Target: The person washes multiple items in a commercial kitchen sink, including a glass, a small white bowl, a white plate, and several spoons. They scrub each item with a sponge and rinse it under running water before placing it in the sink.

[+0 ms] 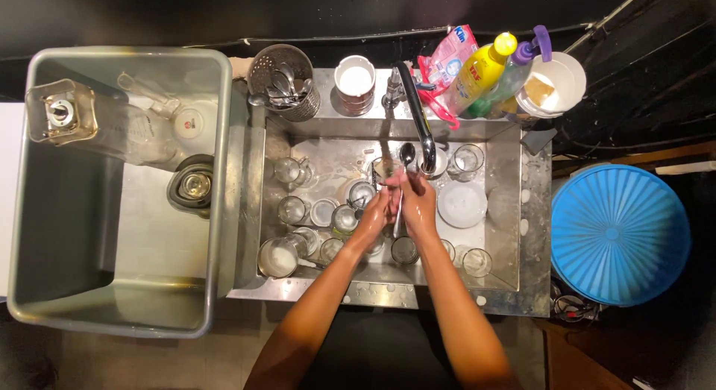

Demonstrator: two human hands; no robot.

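Steel spoon (406,155) — two hands (399,207)

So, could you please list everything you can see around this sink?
sink: one, steel, centre
glasses: many, clear, in sink
plate: one, white, sink right
spoon: one, metal, under tap, in the hands
tap: one, dark, behind sink
cutlery holder: one, perforated metal, back left
cup: one, white, back ledge
bottles: two, yellow and clear, back right
tub: one, grey, left
basin: one, blue, right
left hand: on spoon
right hand: on spoon
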